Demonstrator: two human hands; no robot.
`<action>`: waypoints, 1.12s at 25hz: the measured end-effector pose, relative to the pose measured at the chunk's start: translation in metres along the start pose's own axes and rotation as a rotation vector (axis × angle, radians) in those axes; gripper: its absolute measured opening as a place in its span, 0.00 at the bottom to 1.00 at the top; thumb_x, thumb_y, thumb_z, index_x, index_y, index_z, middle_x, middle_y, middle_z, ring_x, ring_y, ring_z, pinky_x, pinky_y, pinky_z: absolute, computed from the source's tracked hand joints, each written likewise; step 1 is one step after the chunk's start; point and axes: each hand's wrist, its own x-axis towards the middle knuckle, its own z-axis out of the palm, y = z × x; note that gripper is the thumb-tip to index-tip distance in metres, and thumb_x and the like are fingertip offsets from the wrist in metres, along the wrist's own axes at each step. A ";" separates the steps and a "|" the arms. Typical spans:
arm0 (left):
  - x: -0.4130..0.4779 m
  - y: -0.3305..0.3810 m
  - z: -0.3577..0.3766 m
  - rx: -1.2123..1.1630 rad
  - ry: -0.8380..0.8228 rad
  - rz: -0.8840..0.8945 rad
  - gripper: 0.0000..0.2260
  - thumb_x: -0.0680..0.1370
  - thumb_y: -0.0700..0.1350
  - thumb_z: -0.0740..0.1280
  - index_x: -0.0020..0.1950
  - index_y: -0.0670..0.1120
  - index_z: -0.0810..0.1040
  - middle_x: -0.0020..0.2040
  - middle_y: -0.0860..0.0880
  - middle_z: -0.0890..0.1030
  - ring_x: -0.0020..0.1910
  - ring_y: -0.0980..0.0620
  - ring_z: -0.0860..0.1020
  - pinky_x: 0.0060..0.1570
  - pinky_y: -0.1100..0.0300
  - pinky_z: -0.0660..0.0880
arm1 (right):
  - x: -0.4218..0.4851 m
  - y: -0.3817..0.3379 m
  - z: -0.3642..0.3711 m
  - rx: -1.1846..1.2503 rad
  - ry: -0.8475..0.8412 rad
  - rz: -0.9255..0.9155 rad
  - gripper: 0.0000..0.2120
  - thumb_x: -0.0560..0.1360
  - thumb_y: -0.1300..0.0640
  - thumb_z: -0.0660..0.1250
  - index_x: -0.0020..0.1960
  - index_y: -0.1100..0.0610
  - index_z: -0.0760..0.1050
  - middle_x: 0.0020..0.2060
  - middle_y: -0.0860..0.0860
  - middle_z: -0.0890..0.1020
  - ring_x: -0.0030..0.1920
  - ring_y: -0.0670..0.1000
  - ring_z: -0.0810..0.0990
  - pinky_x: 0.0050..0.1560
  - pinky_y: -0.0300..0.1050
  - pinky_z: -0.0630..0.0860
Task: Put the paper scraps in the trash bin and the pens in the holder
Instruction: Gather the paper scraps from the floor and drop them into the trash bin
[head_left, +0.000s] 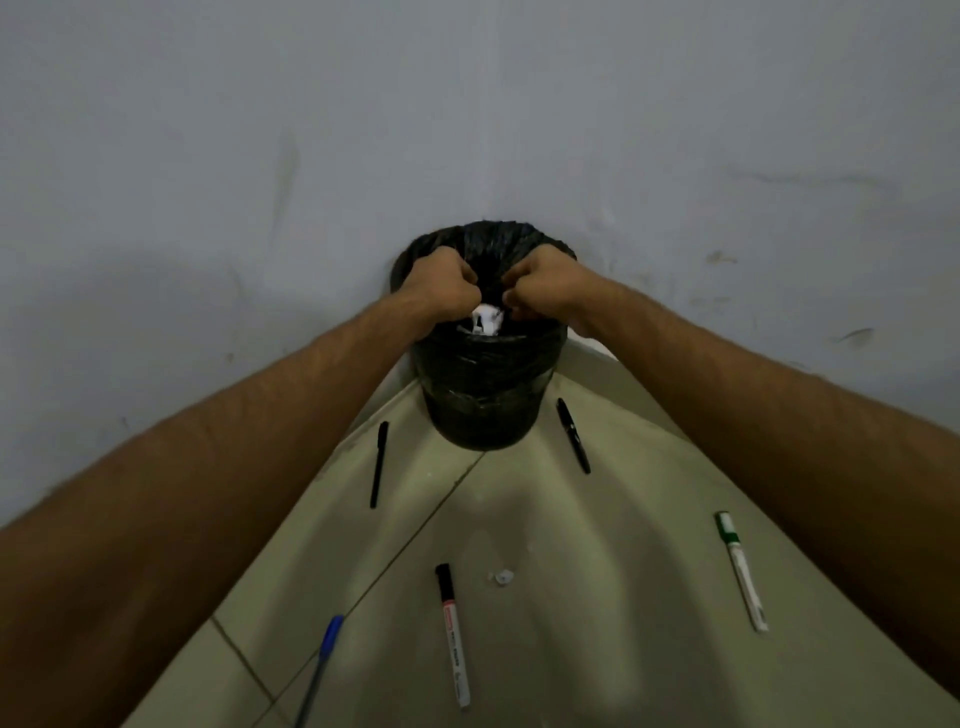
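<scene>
Blue pen (324, 656) lay nearest, at 7 o'clock on the tiled floor (597, 519); black-capped marker (453, 635) at 6, green marker (741, 570) at 4, two black pens (379, 464) (573, 435) flanking the bin base. Small paper scrap (503, 577) loose near centre. No holder in view.

Head view: trash bin (485, 395), lined with a black bag, stood at 12 against the wall. Left hand (441, 288) and right hand (540, 288) were over its mouth, fingers curled tight; what they grip, cannot tell. White crumpled paper (485, 319) showed just below them, inside the rim. Judgement: paper light, soft, crushable, pinch anywhere; pens stiff, smooth, take mid-barrel.
</scene>
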 end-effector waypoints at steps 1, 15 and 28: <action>-0.002 0.000 0.000 -0.005 -0.021 0.007 0.18 0.72 0.36 0.65 0.61 0.43 0.81 0.61 0.44 0.81 0.60 0.49 0.78 0.56 0.63 0.73 | -0.004 0.000 -0.001 -0.039 -0.003 -0.017 0.14 0.73 0.66 0.67 0.58 0.65 0.80 0.54 0.63 0.84 0.52 0.57 0.83 0.58 0.55 0.79; -0.163 -0.112 0.106 -0.027 -0.108 0.145 0.07 0.76 0.49 0.69 0.48 0.47 0.84 0.41 0.52 0.83 0.35 0.62 0.76 0.43 0.60 0.80 | -0.142 0.142 0.145 -0.462 -0.486 -0.227 0.20 0.73 0.52 0.72 0.64 0.51 0.77 0.58 0.51 0.80 0.49 0.47 0.78 0.52 0.42 0.77; -0.169 -0.125 0.144 -0.064 -0.125 0.121 0.07 0.76 0.43 0.70 0.51 0.43 0.85 0.46 0.47 0.86 0.41 0.58 0.80 0.48 0.66 0.76 | -0.147 0.167 0.159 -0.314 -0.278 -0.148 0.10 0.77 0.61 0.65 0.55 0.59 0.82 0.53 0.54 0.84 0.51 0.51 0.82 0.57 0.41 0.75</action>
